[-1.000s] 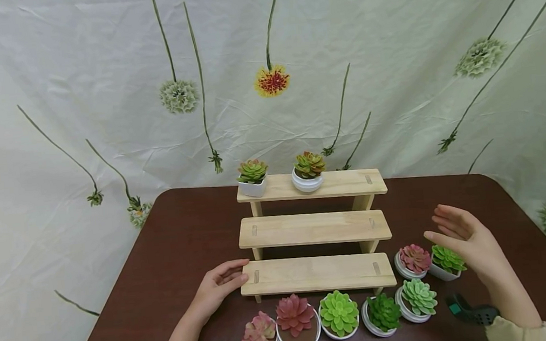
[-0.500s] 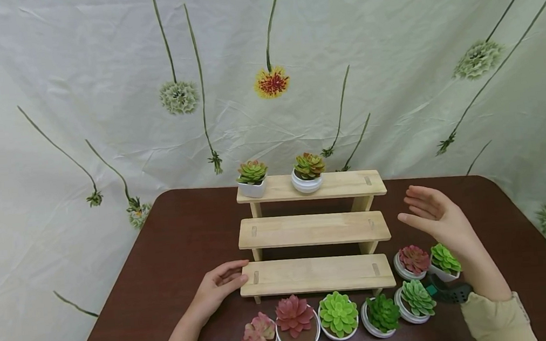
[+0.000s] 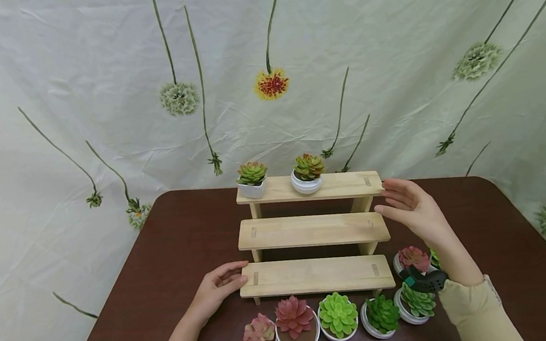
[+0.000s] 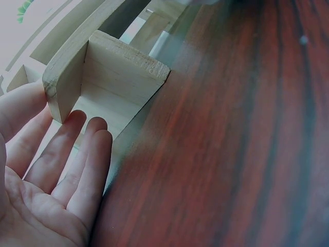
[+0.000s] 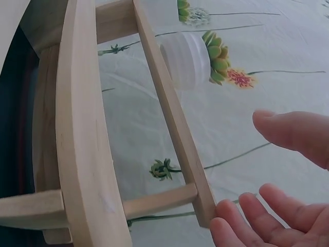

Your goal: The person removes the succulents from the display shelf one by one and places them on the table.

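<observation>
A three-tier wooden plant stand [image 3: 313, 231] stands on the dark table. My left hand [image 3: 219, 288] rests at the left end of its lowest shelf, touching the edge with fingers loosely extended and gripping nothing. At the right end of the top shelf is my right hand [image 3: 414, 208], fingers relaxed and holding nothing; in the right wrist view its fingertips [image 5: 226, 208] touch or nearly touch the shelf end. On the top shelf sit a succulent in a square white pot [image 3: 252, 180] and a succulent in a round white pot [image 3: 308, 174].
In front of the stand is a row of potted succulents: a pink one [image 3: 260, 335], a dark red one [image 3: 296, 323], a bright green one [image 3: 338, 316] and a dark green one [image 3: 382, 313]. A pale green one [image 3: 417, 301] and a red one [image 3: 413, 259] stand under my right forearm.
My right hand has moved left and away from me, from above the pots at the right to the top shelf's right end. My left hand and the pots have stayed put.
</observation>
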`<state>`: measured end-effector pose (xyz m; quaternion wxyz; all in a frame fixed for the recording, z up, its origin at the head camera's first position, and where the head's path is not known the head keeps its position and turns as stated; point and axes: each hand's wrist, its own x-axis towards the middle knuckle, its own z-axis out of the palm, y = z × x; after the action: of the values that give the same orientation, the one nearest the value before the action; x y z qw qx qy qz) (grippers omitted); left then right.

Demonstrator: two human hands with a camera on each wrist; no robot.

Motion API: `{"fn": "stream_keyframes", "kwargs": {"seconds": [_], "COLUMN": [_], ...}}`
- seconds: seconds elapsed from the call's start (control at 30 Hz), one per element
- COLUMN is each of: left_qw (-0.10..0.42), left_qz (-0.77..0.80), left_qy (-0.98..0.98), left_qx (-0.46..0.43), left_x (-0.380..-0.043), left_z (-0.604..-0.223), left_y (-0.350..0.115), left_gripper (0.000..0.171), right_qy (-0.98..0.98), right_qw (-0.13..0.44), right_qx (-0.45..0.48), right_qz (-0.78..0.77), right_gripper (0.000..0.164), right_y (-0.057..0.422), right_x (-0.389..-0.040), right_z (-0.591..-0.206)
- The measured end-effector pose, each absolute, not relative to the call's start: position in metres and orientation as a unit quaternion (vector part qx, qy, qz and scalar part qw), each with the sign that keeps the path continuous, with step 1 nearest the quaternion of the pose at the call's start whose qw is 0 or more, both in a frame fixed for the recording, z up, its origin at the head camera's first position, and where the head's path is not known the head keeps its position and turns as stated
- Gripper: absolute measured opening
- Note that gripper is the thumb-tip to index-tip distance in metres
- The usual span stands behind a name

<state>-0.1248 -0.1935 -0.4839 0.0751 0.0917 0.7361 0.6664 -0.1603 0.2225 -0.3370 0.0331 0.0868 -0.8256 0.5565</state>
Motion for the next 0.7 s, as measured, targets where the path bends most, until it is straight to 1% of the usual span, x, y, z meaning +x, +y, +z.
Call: {"fn": "stream_keyframes", "kwargs": {"seconds": [0.27,0.5,0.7], "left_qw": [0.076,0.075,0.075], "left_qz": [0.667,0.670,0.673], "left_qy": [0.735,0.733,0.729], "left_qx": [0.091,0.093,0.097], "left_x": [-0.125,-0.125,-0.125], "left_z": [-0.484,-0.486,-0.486], "left_y": [-0.194,-0.194,-0.194], "left_gripper": [0.039,0.039,0.039], "right_qy": [-0.809,-0.797,-0.791], "right_qw": [0.032,0.011,0.005], "right_qx": [0.098,0.096,0.093], "right_qz": [0.579,0.597,0.604], "right_gripper": [0.069,0.068,0.067], "right_y": [0.206,0.190,0.174], "right_x": [-0.169,-0.180,-0.187], "right_z": [-0.334,-0.331,-0.333]}}
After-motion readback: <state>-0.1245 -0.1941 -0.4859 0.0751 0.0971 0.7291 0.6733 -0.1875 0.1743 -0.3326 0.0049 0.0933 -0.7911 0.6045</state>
